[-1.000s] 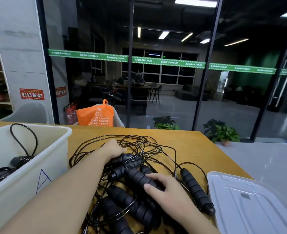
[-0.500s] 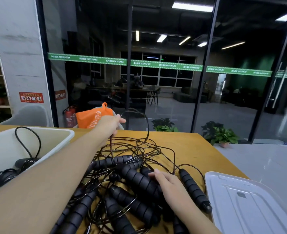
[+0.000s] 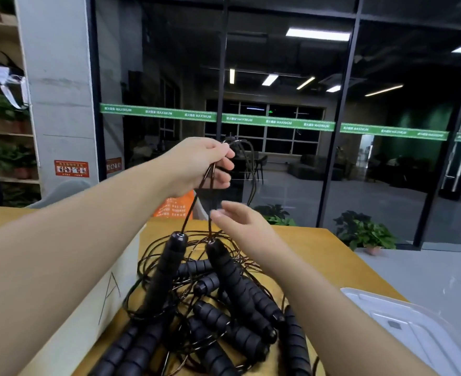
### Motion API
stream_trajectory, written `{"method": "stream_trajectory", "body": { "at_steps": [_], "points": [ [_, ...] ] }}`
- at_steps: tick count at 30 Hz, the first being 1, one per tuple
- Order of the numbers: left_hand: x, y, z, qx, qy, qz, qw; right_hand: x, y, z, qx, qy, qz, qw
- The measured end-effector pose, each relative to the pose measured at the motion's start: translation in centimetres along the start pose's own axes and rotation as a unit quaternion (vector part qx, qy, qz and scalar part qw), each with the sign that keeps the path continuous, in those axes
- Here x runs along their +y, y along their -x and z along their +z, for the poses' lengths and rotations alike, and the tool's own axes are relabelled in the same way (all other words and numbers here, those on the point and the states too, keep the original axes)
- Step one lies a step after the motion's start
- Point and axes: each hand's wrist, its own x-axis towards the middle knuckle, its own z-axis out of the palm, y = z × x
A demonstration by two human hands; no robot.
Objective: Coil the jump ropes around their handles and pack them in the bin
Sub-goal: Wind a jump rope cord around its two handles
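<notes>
Currently the left hand is raised well above the wooden table, fingers curled round a bunched loop of black rope cord. Two strands drop from it to two foam handles: left handle tilted steeply, top end lifted; right handle leaning the other way, top end up, lower end in the pile.

Right hand sits lower and nearer, fingers straight and relaxed, holding nothing. Its fingertips are just beside the right strand; contact can't be told. Hands are apart, left above right.

Remaining jump ropes lie in a tangled heap on the table between both forearms, handles crossed, cords looping out toward the far side.

Edges and room:
- White bin stands at left, its wall marked with a hand-drawn "A", just beside the heap; the left forearm crosses over it and hides the inside.
- White lid lies at near right, overhanging the table's right edge, near the heap but apart from it.
- Bare tabletop shows far right of the heap, up to the far edge.
- Beyond the far edge: orange bag, potted plants, glass wall.
</notes>
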Motion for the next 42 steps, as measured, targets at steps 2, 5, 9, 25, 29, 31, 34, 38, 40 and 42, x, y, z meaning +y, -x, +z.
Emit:
{"method": "stream_trajectory", "body": {
  "at_steps": [2, 5, 9, 25, 29, 31, 34, 38, 40, 42],
  "points": [
    [1.4, 0.2, 0.5, -0.005, 0.036, 0.004, 0.999, -2.0, -0.3, 0.5, -0.043, -0.005, -0.018, 0.999],
    [3.5, 0.2, 1.5, 0.001, 0.100, 0.003, 0.995, -4.1, -0.6, 1.5, -0.031, -0.068, -0.042, 0.996],
    [5.4, -0.2, 1.2, 0.051, 0.114, 0.003, 0.992, -4.4, -0.8, 0.3, 0.041, -0.173, -0.009, 0.984],
    [4.7, -0.7, -3.9, 0.148, 0.071, -0.104, 0.981, 5.2, 1.7, -8.1, 0.282, -0.302, 0.227, 0.882],
    [4.8, -0.2, -3.1, 0.092, -0.035, -0.075, 0.992, 4.6, 1.2, -6.5, 0.202, -0.335, 0.187, 0.901],
    [5.3, 0.2, -2.5, 0.063, -0.062, -0.055, 0.995, 4.4, 0.6, -5.9, 0.193, -0.333, 0.156, 0.910],
    [5.7, 1.2, -2.0, -0.023, -0.085, -0.034, 0.996, 3.8, -0.8, -5.0, 0.175, -0.298, 0.139, 0.928],
    [5.1, 2.5, -1.5, -0.172, -0.041, -0.035, 0.984, 2.3, -0.8, -3.6, 0.092, -0.214, 0.118, 0.965],
    [4.8, 2.9, -0.8, -0.213, -0.030, -0.027, 0.976, 1.5, -0.6, -2.5, 0.051, -0.234, 0.070, 0.968],
    [4.8, 3.2, 0.2, -0.239, -0.027, -0.011, 0.971, 0.9, -1.0, -1.4, 0.031, -0.243, 0.046, 0.968]
  ]
}}
